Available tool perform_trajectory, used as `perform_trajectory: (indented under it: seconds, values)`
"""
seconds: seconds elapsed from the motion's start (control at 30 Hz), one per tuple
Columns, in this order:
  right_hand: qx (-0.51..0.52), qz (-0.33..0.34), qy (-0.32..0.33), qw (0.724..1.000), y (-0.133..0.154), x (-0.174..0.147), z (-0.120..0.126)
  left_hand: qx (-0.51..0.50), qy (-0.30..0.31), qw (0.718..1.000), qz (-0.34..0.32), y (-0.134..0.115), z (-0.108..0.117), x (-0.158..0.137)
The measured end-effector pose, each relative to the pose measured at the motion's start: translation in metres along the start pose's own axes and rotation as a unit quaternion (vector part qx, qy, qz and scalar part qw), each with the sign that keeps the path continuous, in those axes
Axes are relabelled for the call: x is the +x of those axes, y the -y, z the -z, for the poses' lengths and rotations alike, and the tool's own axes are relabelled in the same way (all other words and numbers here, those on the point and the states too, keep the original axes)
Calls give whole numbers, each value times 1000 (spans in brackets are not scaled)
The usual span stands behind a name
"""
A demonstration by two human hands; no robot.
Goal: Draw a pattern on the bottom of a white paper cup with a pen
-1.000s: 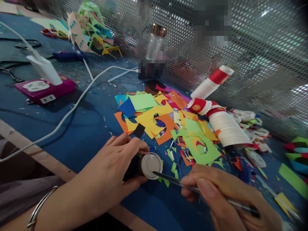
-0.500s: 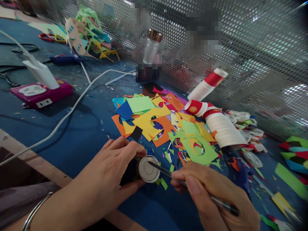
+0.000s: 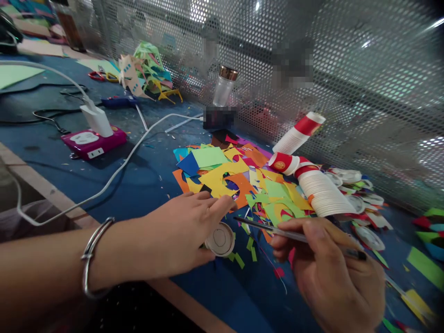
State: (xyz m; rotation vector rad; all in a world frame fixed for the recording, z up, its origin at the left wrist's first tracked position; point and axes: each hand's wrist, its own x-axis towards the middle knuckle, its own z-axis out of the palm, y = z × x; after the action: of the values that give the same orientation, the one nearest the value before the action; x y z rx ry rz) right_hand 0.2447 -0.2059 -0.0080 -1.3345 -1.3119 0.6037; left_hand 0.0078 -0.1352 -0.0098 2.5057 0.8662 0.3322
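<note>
My left hand [image 3: 180, 233] lies flat over the blue table near its front, fingers stretched toward the heap of coloured paper scraps [image 3: 239, 178]. A white round cup base [image 3: 220, 239] with a pen circle drawn on it lies just under its thumb; whether the hand touches it I cannot tell. My right hand [image 3: 329, 273] is shut on a thin pen [image 3: 274, 231], its tip lifted off the disc and pointing left above the scraps. A metal bangle [image 3: 90, 256] sits on my left wrist.
Stacks of red-and-white paper cups [image 3: 321, 187] lie on their sides to the right of the scraps. A magenta power strip [image 3: 92, 141] with a white charger and cable sits at the left. A glass jar [image 3: 222, 85] stands by the perforated metal wall [image 3: 347, 83].
My left hand let go of the round cup base and opened, reaching forward toward the paper scraps. The pen lifted off the disc. The camera view shifted right.
</note>
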Motion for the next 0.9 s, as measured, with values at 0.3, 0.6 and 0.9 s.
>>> perform_trajectory:
  seconds: [0.3, 0.6, 0.9]
  values:
    - [23, -23, -21, 999, 1, 3, -4, -299, 155, 941, -22, 42, 29, 45]
    - [127, -172, -5, 977, 0, 17, -7, -545, 56, 837, 19, 29, 28, 57]
    - [148, -182, 77, 969, -6, 18, -5, -306, 183, 932, -61, 49, 28, 49]
